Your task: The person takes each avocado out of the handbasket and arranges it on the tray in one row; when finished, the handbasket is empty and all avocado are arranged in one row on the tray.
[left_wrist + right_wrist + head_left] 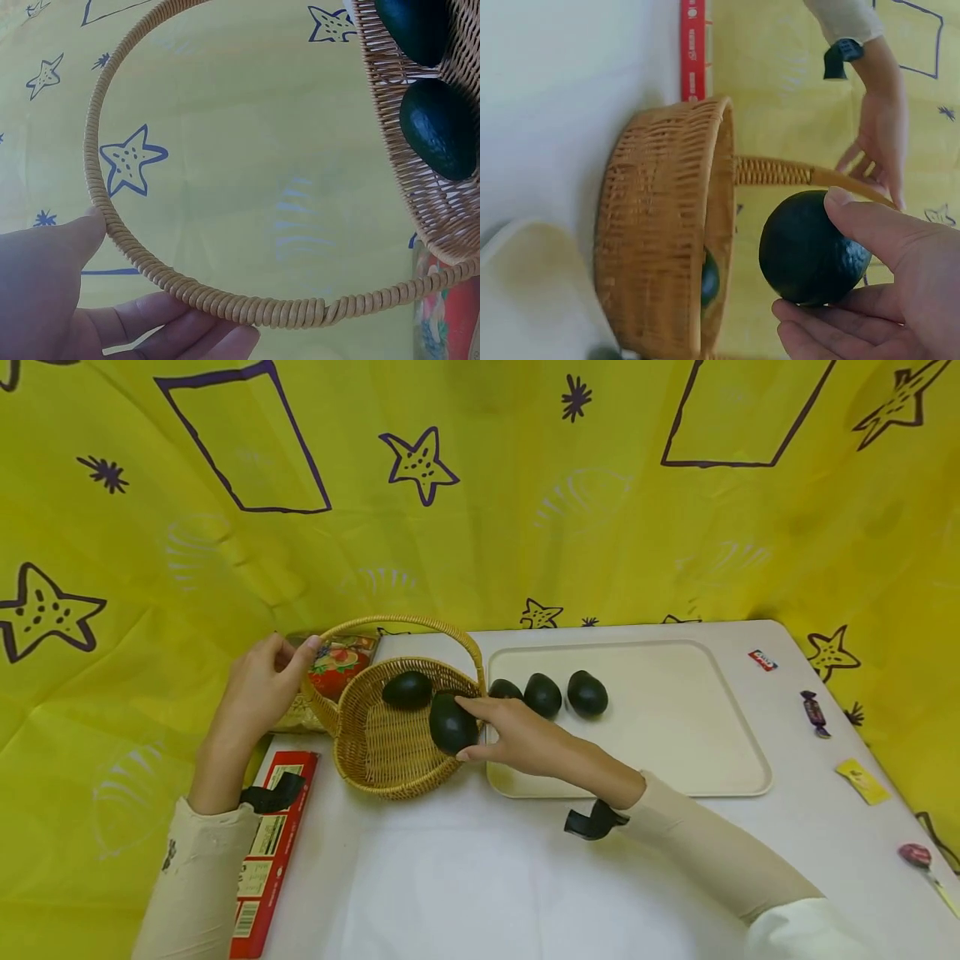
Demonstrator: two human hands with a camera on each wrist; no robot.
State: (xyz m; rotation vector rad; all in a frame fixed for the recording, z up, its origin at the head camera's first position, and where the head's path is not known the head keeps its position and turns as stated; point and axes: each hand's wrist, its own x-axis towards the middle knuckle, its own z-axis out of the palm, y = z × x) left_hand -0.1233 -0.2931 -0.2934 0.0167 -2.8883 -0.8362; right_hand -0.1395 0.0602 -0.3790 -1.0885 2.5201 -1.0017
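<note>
My right hand (517,735) grips a dark green avocado (453,724) between thumb and fingers, over the right side of a wicker basket (397,792). In the right wrist view that avocado (810,247) appears outside the basket's opening. Inside the basket lies another avocado (407,690). My left hand (258,685) holds the left part of the arched handle; in the left wrist view the thumb and fingers meet the wrapped handle (225,306). Several more avocados (587,694) sit on a cream tray (675,727) to the right, one partly hidden behind my right hand.
Behind the left hand stands a colourful food packet (341,668). A long red box (273,860) lies along the table's left side. By the right edge are small wrapped sweets, among them a yellow packet (862,781), and a lollipop (917,857). A yellow curtain (480,543) hangs behind.
</note>
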